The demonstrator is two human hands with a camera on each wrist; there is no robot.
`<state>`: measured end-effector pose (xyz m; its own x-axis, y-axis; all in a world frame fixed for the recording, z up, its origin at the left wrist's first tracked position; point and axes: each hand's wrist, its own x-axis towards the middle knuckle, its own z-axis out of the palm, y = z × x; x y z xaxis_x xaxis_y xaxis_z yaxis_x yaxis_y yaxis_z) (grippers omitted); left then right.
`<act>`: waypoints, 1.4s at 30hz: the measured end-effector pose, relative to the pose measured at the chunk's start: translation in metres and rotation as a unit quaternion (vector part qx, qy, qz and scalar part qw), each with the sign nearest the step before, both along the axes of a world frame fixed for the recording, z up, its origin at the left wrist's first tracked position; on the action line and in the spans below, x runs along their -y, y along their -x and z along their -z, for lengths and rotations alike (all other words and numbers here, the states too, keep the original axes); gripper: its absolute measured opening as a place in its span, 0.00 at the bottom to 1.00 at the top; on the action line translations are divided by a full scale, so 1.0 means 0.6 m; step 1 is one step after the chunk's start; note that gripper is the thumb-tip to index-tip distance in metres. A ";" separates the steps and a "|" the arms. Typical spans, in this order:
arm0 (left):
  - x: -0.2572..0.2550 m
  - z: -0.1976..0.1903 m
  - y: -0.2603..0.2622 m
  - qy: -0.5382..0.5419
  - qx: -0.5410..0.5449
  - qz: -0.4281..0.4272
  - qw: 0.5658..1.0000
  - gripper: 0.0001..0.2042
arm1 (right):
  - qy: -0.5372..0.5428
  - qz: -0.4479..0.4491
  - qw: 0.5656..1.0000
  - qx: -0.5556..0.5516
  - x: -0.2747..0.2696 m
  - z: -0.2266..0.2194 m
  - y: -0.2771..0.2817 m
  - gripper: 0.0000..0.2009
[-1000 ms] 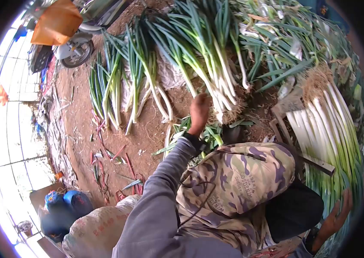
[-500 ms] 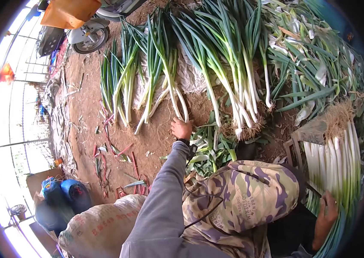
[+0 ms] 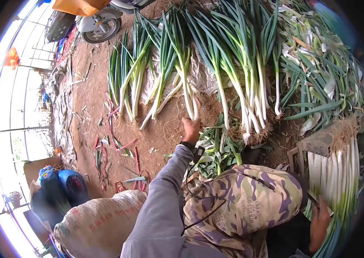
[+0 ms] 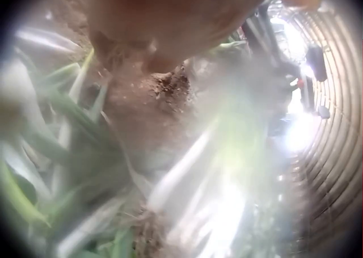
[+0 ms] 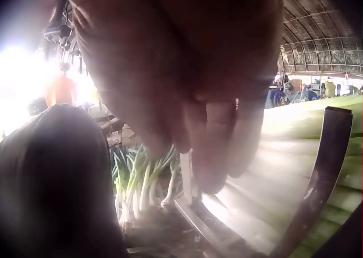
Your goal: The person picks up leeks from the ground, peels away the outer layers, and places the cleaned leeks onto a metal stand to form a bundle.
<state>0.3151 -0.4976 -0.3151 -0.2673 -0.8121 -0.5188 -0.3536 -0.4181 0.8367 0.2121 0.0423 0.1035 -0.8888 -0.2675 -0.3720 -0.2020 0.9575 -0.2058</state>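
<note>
In the head view my left hand [image 3: 191, 130] grips the white root ends of a pair of leeks [image 3: 189, 96] lying on the soil. The left wrist view is blurred; part of that hand [image 4: 176, 25] crosses its top. At the lower right, my right hand [image 3: 319, 225] rests by the end of a metal frame, beside a thick row of leeks [image 3: 338, 172] with roots at the top. Seen from the right wrist, the hand [image 5: 198, 99] hangs with fingers [image 5: 218, 150] extended in front of the white stalks [image 5: 261, 184] and the dark metal bar [image 5: 320, 178].
More leeks [image 3: 250, 77] lie fanned out at the top centre. A heap of leaf trimmings [image 3: 319, 73] fills the upper right. Red strips [image 3: 137, 159] lie on the soil, near a full sack [image 3: 100, 221] and blue bundles [image 3: 72, 182]. A scooter wheel [image 3: 100, 28] stands at upper left.
My left hand has moved left from the big leek group to the pair and now grips their ends. My right hand has shifted from the green leaves toward the metal frame's end.
</note>
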 end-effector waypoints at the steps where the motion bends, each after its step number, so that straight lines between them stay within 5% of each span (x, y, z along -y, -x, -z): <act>1: -0.002 0.004 -0.001 -0.047 -0.059 -0.005 0.997 0.24 | 0.002 0.005 1.000 0.008 0.014 -0.003 0.001 0.20; 2: 0.010 0.006 -0.003 -0.095 -0.125 0.052 0.986 0.19 | 0.005 0.011 1.000 0.015 0.025 -0.006 0.003 0.20; 5: 0.022 -0.046 0.012 -0.244 -0.148 0.028 0.958 0.13 | -0.012 0.008 1.000 0.021 0.039 -0.009 0.007 0.20; 6: 0.017 -0.059 0.018 -0.306 -0.242 -0.001 0.921 0.09 | -0.009 0.011 1.000 0.024 0.044 -0.013 0.005 0.20; 7: 0.015 -0.069 0.034 -0.308 -0.251 -0.034 0.917 0.08 | -0.008 0.016 0.999 0.027 0.049 -0.017 0.006 0.20; 13: -0.040 -0.215 0.073 -0.217 -0.176 0.092 0.956 0.07 | -0.010 -0.020 0.999 0.028 0.081 -0.003 0.008 0.20; 14: -0.062 -0.236 0.084 -0.269 -0.173 0.063 0.945 0.09 | -0.012 -0.015 0.999 0.041 0.089 -0.005 0.010 0.20; 17: -0.111 -0.144 0.094 -0.343 -0.187 0.122 0.913 0.11 | 0.013 -0.033 0.998 0.049 0.097 0.016 0.022 0.18; 20: -0.177 -0.242 0.105 -0.374 -0.208 0.141 0.893 0.15 | 0.123 -0.026 0.990 0.065 0.112 0.046 0.052 0.18; 21: -0.192 -0.216 0.110 -0.371 -0.210 0.166 0.889 0.28 | 0.148 -0.021 0.986 0.077 0.133 0.051 0.065 0.18; 24: -0.218 -0.211 0.117 -0.388 -0.212 0.179 0.879 0.29 | 0.199 -0.001 0.965 0.170 0.213 0.085 0.121 0.20; 26: -0.226 -0.205 0.118 -0.407 -0.242 0.210 0.855 0.29 | 0.361 0.068 0.888 0.277 0.276 0.156 0.151 0.21; 28: -0.220 -0.191 0.113 -0.439 -0.240 0.233 0.834 0.26 | 0.367 0.031 0.869 0.330 0.358 0.194 0.172 0.24; 29: -0.226 -0.213 0.124 -0.387 -0.241 0.228 0.860 0.23 | 0.408 0.056 0.827 0.382 0.415 0.245 0.175 0.23; 31: -0.229 -0.201 0.128 -0.412 -0.299 0.207 0.835 0.21 | 0.406 -0.037 0.853 0.325 0.463 0.281 0.166 0.23; 33: -0.224 -0.219 0.131 -0.387 -0.258 0.219 0.858 0.21 | 0.423 -0.004 0.833 0.357 0.473 0.353 0.175 0.23; 37: -0.194 -0.190 0.125 -0.220 -0.193 0.387 0.875 0.25 | 0.431 0.033 0.804 0.408 0.465 0.400 0.183 0.19; 40: -0.186 -0.172 0.110 -0.235 -0.216 0.371 0.872 0.23 | 0.451 0.113 0.763 0.449 0.460 0.418 0.177 0.18; 42: -0.161 -0.175 0.102 -0.135 -0.141 0.447 0.873 0.21 | 0.432 0.128 0.760 0.468 0.457 0.466 0.178 0.16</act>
<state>0.2539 -0.4009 -0.2103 -0.8798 -0.0711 -0.4700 -0.4355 -0.2759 0.8569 0.1051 -0.2319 -0.1759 -0.4073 -0.6342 -0.6572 0.5908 0.3658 -0.7191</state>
